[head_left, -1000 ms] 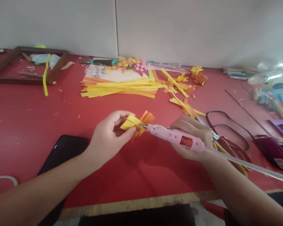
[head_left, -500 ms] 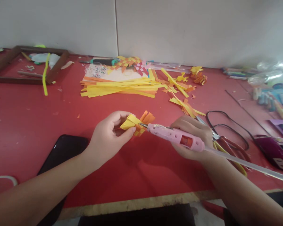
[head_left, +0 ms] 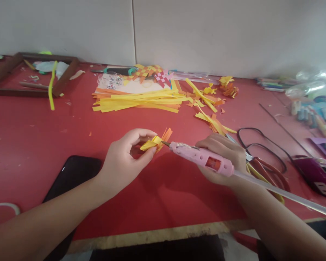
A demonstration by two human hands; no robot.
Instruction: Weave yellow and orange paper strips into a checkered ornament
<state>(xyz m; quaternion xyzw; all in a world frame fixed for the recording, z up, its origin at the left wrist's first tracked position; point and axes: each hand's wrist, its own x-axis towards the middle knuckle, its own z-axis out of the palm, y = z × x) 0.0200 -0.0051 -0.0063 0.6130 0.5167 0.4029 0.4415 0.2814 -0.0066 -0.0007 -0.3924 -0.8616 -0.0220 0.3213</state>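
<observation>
Left hand (head_left: 127, 154) is grasping a small folded paper piece (head_left: 150, 143), yellow and orange, pinching it between thumb and fingers. Piece is sitting above the worktop (head_left: 163, 206), near the middle of the view, with orange strip ends fanning out on its far right side.

Right hand (head_left: 224, 148) is gripping a pink glue gun (head_left: 194, 155), nozzle pointing left at the paper; tip is lying right at the piece's edge, contact impossible to tell. A clear glue stick (head_left: 282, 191) is sticking out of the gun's back end, crossing over the right forearm.

Just beyond the right hand, a metal tool with red and yellow handles (head_left: 267, 172) is lying partly hidden. A black phone (head_left: 70, 177) is resting by the left forearm. Farther back, yellow and orange paper strips (head_left: 138, 101) are lying in a loose bundle; a brown frame (head_left: 63, 78) is lying at far left, a yellow strip (head_left: 52, 88) draping over it.
</observation>
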